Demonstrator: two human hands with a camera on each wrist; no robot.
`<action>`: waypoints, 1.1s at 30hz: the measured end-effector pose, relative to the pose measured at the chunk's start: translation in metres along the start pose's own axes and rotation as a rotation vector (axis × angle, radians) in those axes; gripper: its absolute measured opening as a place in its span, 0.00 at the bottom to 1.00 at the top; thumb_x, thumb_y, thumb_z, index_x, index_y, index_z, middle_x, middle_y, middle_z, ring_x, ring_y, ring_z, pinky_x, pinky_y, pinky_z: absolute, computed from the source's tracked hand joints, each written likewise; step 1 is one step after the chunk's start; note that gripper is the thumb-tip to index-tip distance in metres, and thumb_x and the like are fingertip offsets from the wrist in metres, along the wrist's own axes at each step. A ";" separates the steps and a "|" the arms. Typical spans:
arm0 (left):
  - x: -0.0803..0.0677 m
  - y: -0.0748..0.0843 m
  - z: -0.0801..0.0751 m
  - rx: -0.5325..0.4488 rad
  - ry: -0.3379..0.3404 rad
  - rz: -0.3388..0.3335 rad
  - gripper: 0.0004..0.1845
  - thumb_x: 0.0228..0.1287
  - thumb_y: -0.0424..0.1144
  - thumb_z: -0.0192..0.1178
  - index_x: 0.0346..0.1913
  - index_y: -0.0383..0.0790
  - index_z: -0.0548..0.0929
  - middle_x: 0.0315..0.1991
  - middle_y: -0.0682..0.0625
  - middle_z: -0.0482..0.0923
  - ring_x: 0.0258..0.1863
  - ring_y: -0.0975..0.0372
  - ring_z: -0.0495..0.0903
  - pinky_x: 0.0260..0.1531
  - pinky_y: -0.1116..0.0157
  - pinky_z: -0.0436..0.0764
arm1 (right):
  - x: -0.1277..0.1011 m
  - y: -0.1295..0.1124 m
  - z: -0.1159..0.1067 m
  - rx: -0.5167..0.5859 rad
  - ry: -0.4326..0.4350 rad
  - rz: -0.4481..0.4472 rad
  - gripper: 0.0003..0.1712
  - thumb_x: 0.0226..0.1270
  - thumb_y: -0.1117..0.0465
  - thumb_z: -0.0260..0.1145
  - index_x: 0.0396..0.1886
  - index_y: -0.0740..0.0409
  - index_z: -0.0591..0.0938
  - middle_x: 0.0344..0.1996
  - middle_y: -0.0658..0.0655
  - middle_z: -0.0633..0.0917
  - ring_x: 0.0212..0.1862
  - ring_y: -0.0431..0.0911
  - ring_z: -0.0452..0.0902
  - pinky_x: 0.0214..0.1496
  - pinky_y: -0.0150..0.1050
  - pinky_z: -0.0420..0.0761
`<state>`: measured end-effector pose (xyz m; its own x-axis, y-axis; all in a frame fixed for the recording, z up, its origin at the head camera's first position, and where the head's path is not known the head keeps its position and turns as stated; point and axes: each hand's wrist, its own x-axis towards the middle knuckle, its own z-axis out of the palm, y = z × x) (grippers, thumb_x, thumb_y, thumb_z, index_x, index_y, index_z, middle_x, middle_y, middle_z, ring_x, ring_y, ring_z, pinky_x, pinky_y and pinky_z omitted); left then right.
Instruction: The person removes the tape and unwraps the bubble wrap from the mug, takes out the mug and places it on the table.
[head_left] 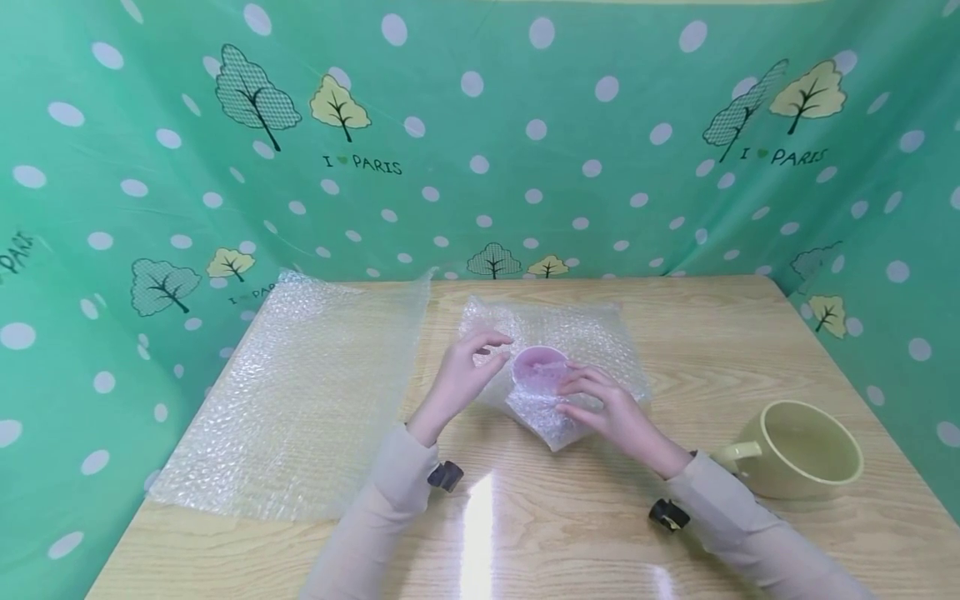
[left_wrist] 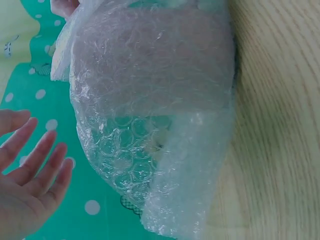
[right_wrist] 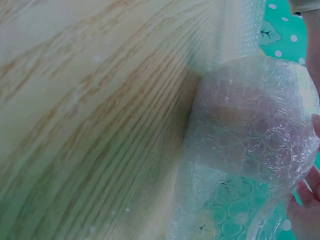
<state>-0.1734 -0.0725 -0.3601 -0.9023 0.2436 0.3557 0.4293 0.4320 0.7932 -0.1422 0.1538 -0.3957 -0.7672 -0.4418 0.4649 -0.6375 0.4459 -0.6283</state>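
Observation:
A pink cup point(head_left: 540, 367) stands on a sheet of bubble wrap point(head_left: 592, 329) at the middle of the table, with part of the wrap folded up around its near side and over its rim. My right hand point(head_left: 611, 412) holds the wrap against the cup's right side, fingers curled at the rim. To the left of the cup, my left hand point(head_left: 463, 375) is off the wrap; its loosely bent fingers point(left_wrist: 37, 167) hold nothing in the left wrist view. Through the wrap point(right_wrist: 245, 130), the cup's wall shows only faintly in the right wrist view.
Another large bubble wrap sheet point(head_left: 300, 400) lies flat over the table's left side. A big yellow-green mug point(head_left: 795, 450) stands at the right, by my right forearm, its handle toward me. A green dotted curtain point(head_left: 510, 150) hangs behind the wooden table point(head_left: 705, 333).

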 end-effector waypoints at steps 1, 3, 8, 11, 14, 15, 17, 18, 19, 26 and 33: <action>-0.001 -0.001 0.000 0.008 -0.013 0.008 0.11 0.54 0.30 0.58 0.42 0.34 0.79 0.42 0.44 0.78 0.43 0.56 0.76 0.44 0.60 0.77 | 0.000 0.000 0.000 -0.001 0.000 0.001 0.12 0.45 0.67 0.69 0.33 0.60 0.81 0.39 0.55 0.81 0.55 0.56 0.68 0.59 0.48 0.65; -0.004 -0.002 0.001 0.027 -0.043 0.021 0.11 0.55 0.31 0.58 0.42 0.35 0.79 0.42 0.45 0.79 0.44 0.57 0.76 0.47 0.61 0.76 | -0.001 0.000 0.000 -0.004 -0.001 0.002 0.12 0.45 0.67 0.69 0.33 0.60 0.81 0.39 0.55 0.81 0.55 0.56 0.68 0.59 0.48 0.65; -0.009 -0.004 0.000 0.049 -0.113 0.043 0.11 0.55 0.31 0.58 0.43 0.36 0.79 0.45 0.46 0.78 0.48 0.57 0.74 0.53 0.61 0.71 | 0.000 -0.001 -0.001 0.004 -0.006 0.016 0.12 0.45 0.67 0.69 0.33 0.60 0.81 0.39 0.56 0.81 0.55 0.56 0.67 0.59 0.49 0.65; -0.011 -0.005 0.000 0.067 -0.138 0.052 0.11 0.56 0.32 0.58 0.43 0.36 0.79 0.46 0.46 0.77 0.49 0.56 0.73 0.55 0.61 0.69 | 0.000 -0.001 -0.001 0.009 -0.011 0.025 0.12 0.45 0.67 0.69 0.34 0.60 0.81 0.40 0.56 0.80 0.56 0.56 0.67 0.60 0.49 0.64; -0.013 -0.006 0.000 0.083 -0.157 0.062 0.11 0.56 0.32 0.58 0.43 0.35 0.79 0.47 0.45 0.77 0.50 0.56 0.73 0.56 0.60 0.69 | 0.000 -0.001 -0.001 0.011 -0.012 0.027 0.12 0.45 0.67 0.69 0.34 0.60 0.81 0.40 0.56 0.81 0.56 0.56 0.67 0.60 0.49 0.64; -0.014 -0.007 0.000 0.090 -0.161 0.066 0.11 0.56 0.32 0.58 0.43 0.35 0.79 0.47 0.45 0.76 0.50 0.56 0.73 0.56 0.59 0.68 | 0.000 -0.001 -0.001 0.012 -0.011 0.026 0.12 0.45 0.67 0.69 0.34 0.60 0.81 0.40 0.56 0.81 0.56 0.56 0.67 0.60 0.49 0.64; -0.015 -0.008 0.000 0.094 -0.171 0.073 0.11 0.56 0.32 0.57 0.44 0.35 0.79 0.48 0.46 0.76 0.51 0.56 0.72 0.56 0.59 0.68 | 0.000 -0.001 -0.001 0.014 -0.009 0.023 0.12 0.45 0.67 0.69 0.34 0.60 0.81 0.39 0.56 0.81 0.56 0.56 0.67 0.60 0.49 0.64; -0.015 -0.009 0.000 0.095 -0.175 0.078 0.11 0.56 0.32 0.58 0.43 0.35 0.79 0.48 0.46 0.77 0.51 0.56 0.72 0.56 0.59 0.68 | 0.000 -0.001 -0.001 0.014 -0.008 0.022 0.12 0.45 0.68 0.69 0.34 0.60 0.81 0.39 0.56 0.81 0.56 0.56 0.67 0.59 0.49 0.64; -0.016 -0.010 0.000 0.097 -0.179 0.083 0.11 0.56 0.32 0.58 0.44 0.36 0.79 0.48 0.46 0.77 0.51 0.56 0.72 0.56 0.59 0.68 | 0.000 -0.001 -0.001 0.014 -0.007 0.018 0.12 0.45 0.68 0.69 0.34 0.60 0.81 0.39 0.56 0.81 0.56 0.56 0.67 0.60 0.49 0.64; -0.017 -0.014 0.001 0.115 -0.188 0.132 0.12 0.54 0.29 0.58 0.44 0.35 0.80 0.48 0.45 0.77 0.51 0.55 0.73 0.57 0.58 0.67 | 0.000 0.000 0.000 0.011 -0.003 0.001 0.12 0.44 0.68 0.69 0.33 0.59 0.81 0.39 0.55 0.81 0.55 0.56 0.68 0.59 0.49 0.64; -0.018 -0.016 0.001 0.143 -0.207 0.143 0.12 0.55 0.33 0.59 0.44 0.36 0.80 0.48 0.46 0.77 0.51 0.55 0.73 0.57 0.59 0.67 | 0.000 0.001 0.001 0.009 -0.005 0.006 0.13 0.45 0.67 0.69 0.34 0.60 0.81 0.39 0.55 0.81 0.55 0.56 0.67 0.60 0.50 0.64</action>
<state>-0.1639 -0.0828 -0.3800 -0.8111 0.4769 0.3386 0.5662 0.4948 0.6593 -0.1425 0.1534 -0.3964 -0.7705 -0.4433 0.4580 -0.6323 0.4411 -0.6368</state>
